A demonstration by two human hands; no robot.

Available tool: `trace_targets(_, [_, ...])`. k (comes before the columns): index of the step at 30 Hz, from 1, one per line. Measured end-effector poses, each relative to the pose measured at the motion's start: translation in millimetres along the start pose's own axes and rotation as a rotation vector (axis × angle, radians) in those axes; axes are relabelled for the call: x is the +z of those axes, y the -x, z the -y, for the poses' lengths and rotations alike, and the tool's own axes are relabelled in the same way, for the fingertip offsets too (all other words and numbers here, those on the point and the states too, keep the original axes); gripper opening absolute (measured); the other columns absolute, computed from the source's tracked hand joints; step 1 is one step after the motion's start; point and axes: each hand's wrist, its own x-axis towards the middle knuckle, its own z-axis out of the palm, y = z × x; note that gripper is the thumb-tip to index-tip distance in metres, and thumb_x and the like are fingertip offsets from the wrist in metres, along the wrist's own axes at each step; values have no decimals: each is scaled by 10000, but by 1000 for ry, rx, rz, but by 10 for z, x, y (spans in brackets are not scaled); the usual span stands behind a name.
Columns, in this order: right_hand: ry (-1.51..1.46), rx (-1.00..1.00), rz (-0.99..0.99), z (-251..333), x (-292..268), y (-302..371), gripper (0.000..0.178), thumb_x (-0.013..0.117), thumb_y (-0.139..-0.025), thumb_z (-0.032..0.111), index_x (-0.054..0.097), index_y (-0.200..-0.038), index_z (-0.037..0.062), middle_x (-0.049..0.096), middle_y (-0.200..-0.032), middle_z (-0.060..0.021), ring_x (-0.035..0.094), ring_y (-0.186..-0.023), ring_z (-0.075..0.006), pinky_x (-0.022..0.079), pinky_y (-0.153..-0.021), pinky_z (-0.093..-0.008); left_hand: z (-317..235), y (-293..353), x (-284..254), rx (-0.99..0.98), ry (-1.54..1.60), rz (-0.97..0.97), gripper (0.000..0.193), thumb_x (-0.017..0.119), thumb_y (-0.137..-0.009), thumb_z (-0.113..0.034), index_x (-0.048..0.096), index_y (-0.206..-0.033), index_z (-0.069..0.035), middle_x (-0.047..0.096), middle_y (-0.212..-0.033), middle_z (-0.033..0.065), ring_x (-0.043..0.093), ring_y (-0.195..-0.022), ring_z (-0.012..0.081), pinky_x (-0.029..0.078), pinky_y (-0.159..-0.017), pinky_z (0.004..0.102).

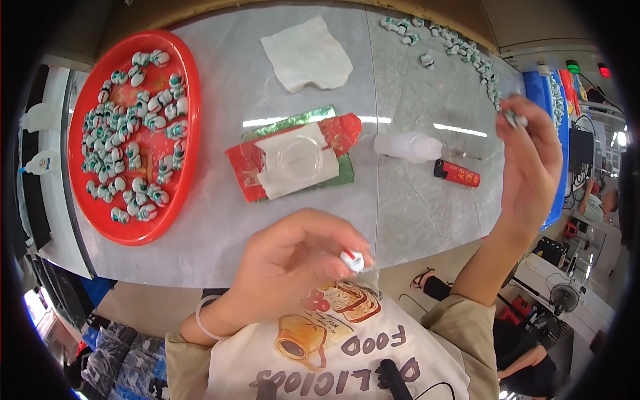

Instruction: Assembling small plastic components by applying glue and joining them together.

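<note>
My left hand is near the table's front edge, thumb and fingers pinching a small white piece with a red stripe. Over at the right edge, my raised right hand grips a small white-and-dark figurine between its fingertips, close to a line of similar figurines. Between the hands lie a white squeeze bottle, a thin metal needle and a red lighter. A clear round dish rests on white paper over red and green packets.
A red oval tray full of white-and-green figurines stands at the left. A white tissue lies at the back. White bottles stand beyond the left edge, and a blue bin is beyond the right. Another person's arm shows at lower right.
</note>
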Motion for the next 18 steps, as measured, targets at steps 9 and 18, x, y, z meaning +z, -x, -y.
trace_targets(9, [-565, 73, 115, 69, 500, 751, 160, 587, -753, 72, 562, -869, -35, 520, -856, -178, 549, -723, -191, 437, -573, -238, 60, -3, -24, 102, -5, -17, 199, 542, -782, 3, 484, -967, 42, 548, -917, 125, 556, -860, 178, 459, -711, 267])
trace_targets(18, [-78, -154, 250, 114, 735, 824, 167, 661, -659, 29, 560, -781, -22, 518, -808, -179, 565, -617, -167, 458, -496, -207, 107, 10, 49, 198, -108, -116, 258, 618, -715, 22, 501, -945, 38, 562, -893, 121, 558, -823, 169, 455, -704, 264])
